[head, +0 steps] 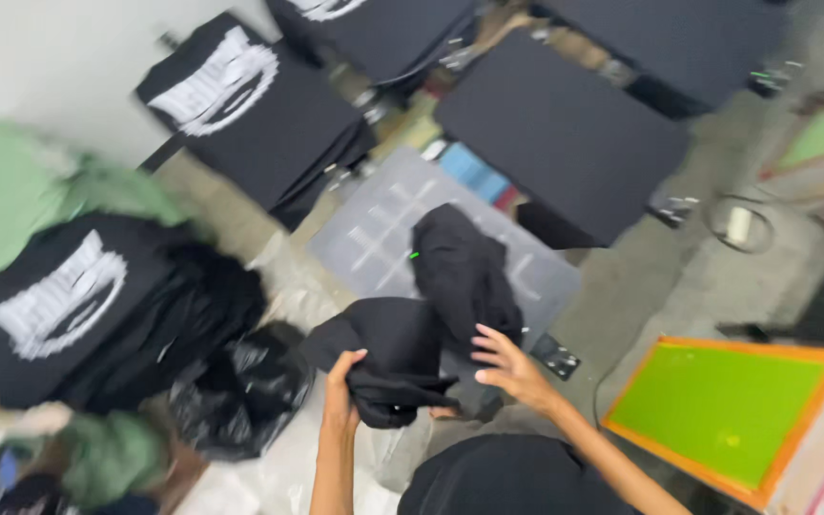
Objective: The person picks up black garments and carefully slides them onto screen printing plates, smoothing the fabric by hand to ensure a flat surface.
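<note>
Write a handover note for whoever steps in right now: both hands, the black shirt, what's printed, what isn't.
Left hand: gripping the bunched lower edge of the black shirt.
Right hand: open, fingers spread, touching the same shirt's right side, not clearly gripping.
The shirt lies crumpled, half over the grey platen; no print shows on it.
Done: shirts with white prints lie on platens at left and upper left.
Left: the plain black platen at upper right shows no print. The green screen frame sits at lower right, untouched. The image is blurred, so fine detail is unclear.
</note>
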